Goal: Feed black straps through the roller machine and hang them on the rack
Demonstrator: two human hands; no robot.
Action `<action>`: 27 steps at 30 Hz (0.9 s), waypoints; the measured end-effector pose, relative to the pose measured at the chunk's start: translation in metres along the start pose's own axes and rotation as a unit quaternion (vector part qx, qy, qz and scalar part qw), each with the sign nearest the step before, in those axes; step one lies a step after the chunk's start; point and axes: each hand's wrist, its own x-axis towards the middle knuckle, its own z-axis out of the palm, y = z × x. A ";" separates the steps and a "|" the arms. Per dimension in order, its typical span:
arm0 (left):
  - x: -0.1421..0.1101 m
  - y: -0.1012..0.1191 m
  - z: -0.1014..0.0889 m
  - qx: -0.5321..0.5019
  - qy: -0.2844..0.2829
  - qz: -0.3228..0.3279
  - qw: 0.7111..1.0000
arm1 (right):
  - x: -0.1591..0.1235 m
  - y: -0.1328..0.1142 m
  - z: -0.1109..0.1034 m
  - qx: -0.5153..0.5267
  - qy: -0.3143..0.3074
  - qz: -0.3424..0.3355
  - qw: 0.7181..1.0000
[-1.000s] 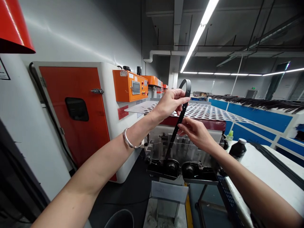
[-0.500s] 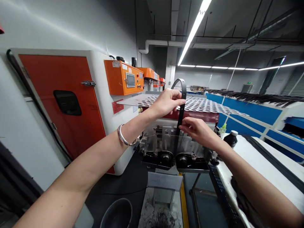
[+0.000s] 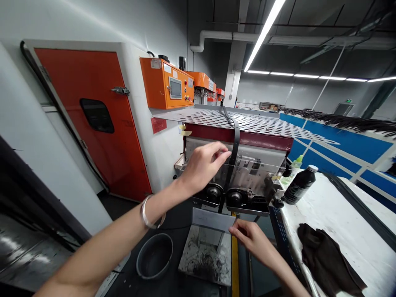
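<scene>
A long black strap (image 3: 236, 142) with small holes lies over the perforated metal sheet (image 3: 213, 118) and bends down the front of the machine (image 3: 262, 150). It passes behind the clear guard and comes out below between two dark wheels. My left hand (image 3: 204, 166), with a silver bangle at the wrist, is just left of the strap. Its fingers are curled, thumb a little apart, and nothing shows in them. Lower down, my right hand (image 3: 251, 239) has thumb and fingers pinched together, right of the strap's lower part. What they hold, if anything, cannot be made out.
A white table (image 3: 328, 206) on the right carries a dark bottle (image 3: 300, 185), a green-tipped bottle (image 3: 295, 165) and a dark cloth (image 3: 329, 260). On the floor stand a round bucket (image 3: 154, 256) and a stained tray (image 3: 201, 255). An orange control box (image 3: 167, 84) juts out left.
The strap's raised loop, gripped by my left hand, now lies over the sheet, free of that hand. Both hands have moved down, the right one from the strap to below the machine.
</scene>
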 end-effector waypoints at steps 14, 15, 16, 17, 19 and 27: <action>-0.292 -0.034 0.081 -0.208 -0.063 -0.523 0.824 | 0.061 0.081 0.067 0.119 0.128 0.049 0.983; -0.295 -0.036 0.081 -0.207 -0.060 -0.526 0.823 | 0.059 0.082 0.068 0.116 0.126 0.052 0.984; -0.297 -0.038 0.082 -0.206 -0.059 -0.530 0.820 | 0.057 0.084 0.070 0.116 0.123 0.056 0.984; -0.297 -0.041 0.083 -0.208 -0.061 -0.536 0.816 | 0.054 0.086 0.073 0.119 0.118 0.063 0.984; -0.293 -0.047 0.087 -0.216 -0.072 -0.552 0.802 | 0.044 0.088 0.079 0.137 0.096 0.083 0.982; -0.272 -0.053 0.124 -0.333 -0.137 -0.646 0.673 | -0.007 0.074 0.107 0.270 -0.015 0.189 0.944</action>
